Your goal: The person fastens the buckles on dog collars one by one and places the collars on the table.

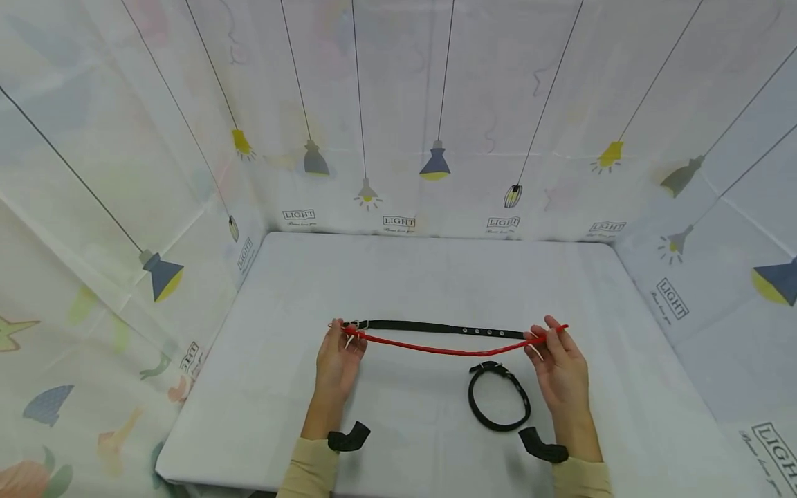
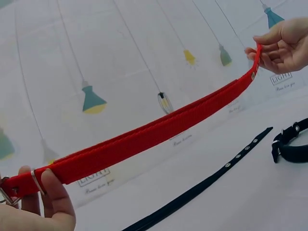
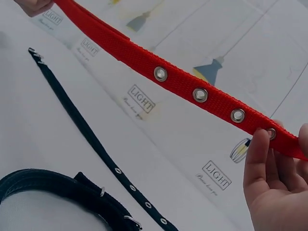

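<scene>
A red pet collar (image 1: 448,351) is stretched between my two hands, sagging a little in the middle. My left hand (image 1: 337,363) pinches its buckle end, where a metal buckle and ring (image 2: 37,182) show in the left wrist view. At the other end, my right hand (image 1: 563,370) pinches the strap near its metal eyelets (image 3: 199,95). Behind the red collar, a black collar (image 1: 423,326) lies straight on the white table, buckle to the left and eyelets to the right. Nearer me, left of my right forearm, a second black collar (image 1: 528,408) is fastened into a loop.
The white-covered table (image 1: 398,277) has rounded corners and reaches back to a wall curtain (image 1: 398,90) printed with hanging lamps. More of this curtain stands along the left and right sides. A black strap piece (image 1: 350,437) sits at each wrist.
</scene>
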A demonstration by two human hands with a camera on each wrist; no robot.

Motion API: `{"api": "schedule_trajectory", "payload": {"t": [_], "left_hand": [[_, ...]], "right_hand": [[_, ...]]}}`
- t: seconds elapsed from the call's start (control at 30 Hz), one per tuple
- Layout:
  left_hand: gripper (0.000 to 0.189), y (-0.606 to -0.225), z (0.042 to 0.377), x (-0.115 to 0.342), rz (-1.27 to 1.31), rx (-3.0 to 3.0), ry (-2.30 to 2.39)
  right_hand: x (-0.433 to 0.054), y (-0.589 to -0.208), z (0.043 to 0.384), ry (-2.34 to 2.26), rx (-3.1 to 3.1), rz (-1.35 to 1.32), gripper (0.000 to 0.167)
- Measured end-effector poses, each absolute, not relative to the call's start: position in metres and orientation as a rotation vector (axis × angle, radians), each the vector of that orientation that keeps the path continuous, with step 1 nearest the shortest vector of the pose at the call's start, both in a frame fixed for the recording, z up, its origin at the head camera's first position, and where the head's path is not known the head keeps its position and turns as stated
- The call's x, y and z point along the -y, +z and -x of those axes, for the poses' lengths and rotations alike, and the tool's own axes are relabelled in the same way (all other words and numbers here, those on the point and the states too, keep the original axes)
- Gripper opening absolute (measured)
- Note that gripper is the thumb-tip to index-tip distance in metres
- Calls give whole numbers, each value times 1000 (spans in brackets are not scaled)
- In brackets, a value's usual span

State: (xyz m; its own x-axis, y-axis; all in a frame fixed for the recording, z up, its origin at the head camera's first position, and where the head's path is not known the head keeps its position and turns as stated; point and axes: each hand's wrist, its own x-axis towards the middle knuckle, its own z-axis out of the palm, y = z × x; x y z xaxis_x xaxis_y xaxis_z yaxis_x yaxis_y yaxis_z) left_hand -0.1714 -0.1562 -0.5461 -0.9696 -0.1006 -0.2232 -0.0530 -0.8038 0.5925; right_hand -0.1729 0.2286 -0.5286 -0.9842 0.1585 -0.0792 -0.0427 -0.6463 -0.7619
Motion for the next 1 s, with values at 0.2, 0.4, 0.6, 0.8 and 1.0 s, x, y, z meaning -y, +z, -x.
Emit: {"api": "schedule_trajectory", "payload": {"t": [0.2,0.4,0.6,0.8,1.0], "left_hand": [[26,-547,174,151,-491,879,-2868],[31,-548,177,143,-527,977,-2751],[38,-542,172,132,-416,1134,-2649],[32,-535,170,122,-229,1050,-2700],[31,-529,168,114,-158,1083,-2684]], "right_hand": [[-210,-523,173,2531,1470,341,46],[-191,-512,172,2404,1623,342,41],[-174,-504,171,2307,1766,277,41],[-157,-500,168,2211,1908,138,40],[-144,-494,165,2154,1998,78,37]]}}
